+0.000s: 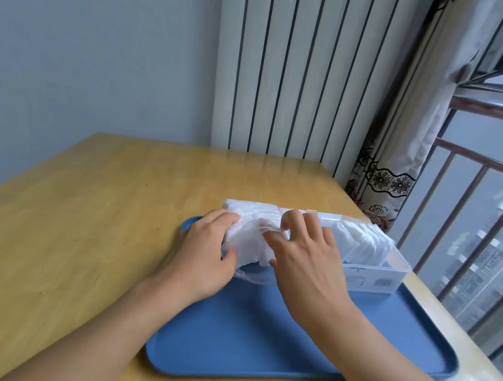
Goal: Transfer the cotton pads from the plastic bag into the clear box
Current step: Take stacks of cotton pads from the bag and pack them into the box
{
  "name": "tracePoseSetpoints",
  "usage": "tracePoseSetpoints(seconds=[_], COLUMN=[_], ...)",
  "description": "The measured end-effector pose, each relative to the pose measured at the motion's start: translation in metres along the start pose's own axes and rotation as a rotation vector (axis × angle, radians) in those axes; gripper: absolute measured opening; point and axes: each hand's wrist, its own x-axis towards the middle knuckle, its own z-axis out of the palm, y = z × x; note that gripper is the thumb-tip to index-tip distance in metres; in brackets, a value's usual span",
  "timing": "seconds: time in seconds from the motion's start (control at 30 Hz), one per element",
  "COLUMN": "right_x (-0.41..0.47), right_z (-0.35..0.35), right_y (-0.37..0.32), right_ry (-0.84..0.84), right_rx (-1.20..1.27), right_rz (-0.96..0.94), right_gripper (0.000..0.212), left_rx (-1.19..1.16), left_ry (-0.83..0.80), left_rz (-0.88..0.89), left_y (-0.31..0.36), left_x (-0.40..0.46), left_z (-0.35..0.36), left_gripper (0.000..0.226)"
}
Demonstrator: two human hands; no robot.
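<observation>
A clear plastic bag (250, 276) stuffed with white cotton pads (248, 237) lies at the far edge of a blue tray (259, 332). My left hand (205, 254) grips the bag's left end. My right hand (302, 252) pinches the pads and the bag's film near its middle, fingers curled over the top. Right of it stands the clear box (391, 275), a long rectangular container with a label on its front wall. A row of white cotton pads (363, 240) stands inside the box. The bag's right end is hidden behind my right hand.
The tray rests on a wooden table (84, 218). A white radiator (289, 69) stands behind the table against the wall. A patterned curtain (383, 180) and a window with metal railing (474, 231) are on the right, close to the table's edge.
</observation>
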Motion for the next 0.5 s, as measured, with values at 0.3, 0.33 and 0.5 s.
tracePoseSetpoints(seconds=[0.3, 0.33, 0.5], right_x=[0.003, 0.003, 0.003], right_z=[0.011, 0.011, 0.012], right_y=[0.005, 0.006, 0.007], right_ry=[-0.035, -0.029, -0.051], right_rx=[0.070, 0.090, 0.107], right_rz=[0.048, 0.050, 0.047], right_gripper=[0.042, 0.040, 0.038], left_rx=[-0.032, -0.026, 0.001], left_ry=[0.018, 0.027, 0.080], left_rz=[0.030, 0.036, 0.019], left_y=[0.004, 0.004, 0.004], left_x=[-0.003, -0.003, -0.003], left_z=[0.004, 0.005, 0.008], left_gripper=[0.048, 0.047, 0.039])
